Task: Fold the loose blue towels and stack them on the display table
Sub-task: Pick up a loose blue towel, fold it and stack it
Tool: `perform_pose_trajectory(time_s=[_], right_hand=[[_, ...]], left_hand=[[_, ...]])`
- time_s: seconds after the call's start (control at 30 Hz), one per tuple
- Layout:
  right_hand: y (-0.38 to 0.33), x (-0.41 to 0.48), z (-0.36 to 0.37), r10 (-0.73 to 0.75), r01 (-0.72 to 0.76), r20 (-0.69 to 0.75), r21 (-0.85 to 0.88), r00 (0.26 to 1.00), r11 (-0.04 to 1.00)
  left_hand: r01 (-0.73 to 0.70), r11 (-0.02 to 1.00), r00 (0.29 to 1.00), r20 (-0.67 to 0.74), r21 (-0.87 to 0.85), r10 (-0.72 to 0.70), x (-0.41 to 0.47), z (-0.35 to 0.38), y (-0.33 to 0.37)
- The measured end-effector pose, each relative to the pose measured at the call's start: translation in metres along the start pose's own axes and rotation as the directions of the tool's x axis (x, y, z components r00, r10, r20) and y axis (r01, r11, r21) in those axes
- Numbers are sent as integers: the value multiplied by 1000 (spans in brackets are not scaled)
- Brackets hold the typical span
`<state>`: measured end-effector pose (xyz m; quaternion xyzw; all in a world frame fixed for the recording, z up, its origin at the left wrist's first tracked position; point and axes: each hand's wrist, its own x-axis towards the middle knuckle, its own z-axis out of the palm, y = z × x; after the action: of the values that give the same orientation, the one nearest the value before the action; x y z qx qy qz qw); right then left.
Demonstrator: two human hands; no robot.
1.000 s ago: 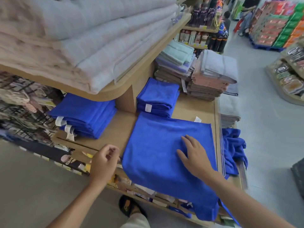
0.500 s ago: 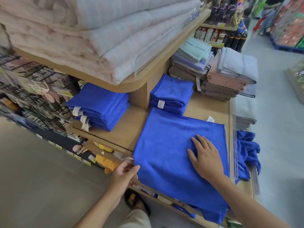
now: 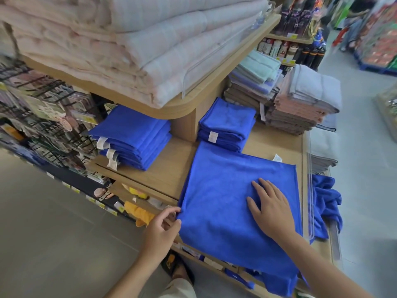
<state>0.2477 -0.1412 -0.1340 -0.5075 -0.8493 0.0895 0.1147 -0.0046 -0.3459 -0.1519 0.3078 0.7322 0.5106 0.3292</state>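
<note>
lying flat on the near right of the display table: one blue towel, near end hanging over the table edge. soft, light, limp cloth by the look; likely to slide and wrinkle, not break. right hand pressed flat on it, fingers straight. left hand pinching its left edge between thumb and fingers. best taken at corners. crumpled towel hangs further right.

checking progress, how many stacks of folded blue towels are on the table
2. The left stack sits under the upper shelf; the middle stack lies just behind the spread towel. Others may be hidden beneath that shelf.
</note>
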Motion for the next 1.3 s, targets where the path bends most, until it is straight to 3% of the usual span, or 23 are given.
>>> perform_pose_trajectory(time_s=[0.13,0.23,0.33,0.43,0.53,0.63,0.7,0.8,0.87,0.93,1.0,1.1,1.17,1.3], right_hand=[[-1,0,0,5,-5,0,0,1000,1000],[0,0,1,12,-12,3,6,1000,1000],[-1,0,1,10,-10,-9,17,1000,1000],[0,0,2,5,-5,-9,6,1000,1000],[0,0,1,3,-3,-11,-1,1000,1000],[-1,0,1,2,-2,-13,-7,1000,1000],[-1,0,1,2,-2,-16,-8,1000,1000],[-1,0,0,2,-2,-15,-9,1000,1000],[-2,0,0,4,-4,-17,-11,1000,1000],[-2,0,0,5,-5,-20,-10,1000,1000],[-2,-1,0,8,-8,-20,-11,1000,1000],[-3,0,0,10,-11,-21,-8,1000,1000],[-3,0,0,8,-8,-20,-7,1000,1000],[-4,0,-1,7,-7,-23,-2,1000,1000]], left_hand=[[-66,998,997,45,-9,66,7,-8,-2],[46,968,996,81,-248,-27,13,-16,-10],[106,929,991,112,-354,-71,20,-28,-18],[238,879,939,328,-414,-99,20,-33,-23],[376,908,798,563,-187,-214,11,-34,-25],[309,949,727,628,62,-277,10,-32,-26],[142,959,747,609,245,-267,12,-32,-26],[-1,879,740,592,478,-321,13,-40,-24],[-57,835,812,512,548,-281,11,-47,-31],[6,849,885,393,529,-251,11,-46,-36],[210,895,896,290,393,-337,11,-38,-38],[476,828,757,342,296,-557,12,-31,-36],[499,807,661,463,316,-590,12,-29,-35],[520,812,539,637,264,-551,13,-29,-35]])
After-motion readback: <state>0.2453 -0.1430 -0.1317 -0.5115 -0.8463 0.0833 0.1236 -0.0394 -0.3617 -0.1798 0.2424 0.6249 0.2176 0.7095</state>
